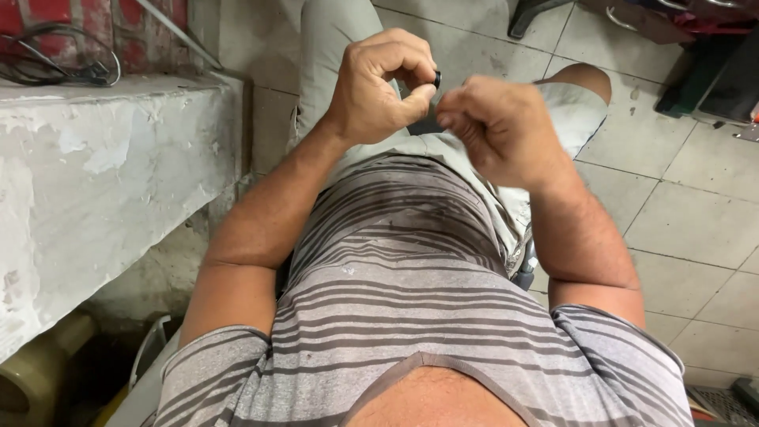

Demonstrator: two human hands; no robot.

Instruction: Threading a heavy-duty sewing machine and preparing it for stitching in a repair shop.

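The light is soft and even, like daylight indoors, and quite bright on the tiled floor (680, 213) and on the white ledge (95, 182). No hard shadows appear; only the low left corner under the ledge is dark. No strong glare shows. The wide lens bends lines near the edges. The striped shirt (411, 316) close to the camera looks slightly soft, and both hands are reasonably sharp.

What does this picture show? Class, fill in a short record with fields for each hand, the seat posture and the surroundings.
left hand: left hand pinches a small black ring-like part at its fingertips
right hand: right hand loosely curled, close beside the part; contact unclear
posture: seated, striped grey shirt
left side: white painted ledge with black cables
floor: pale tiles
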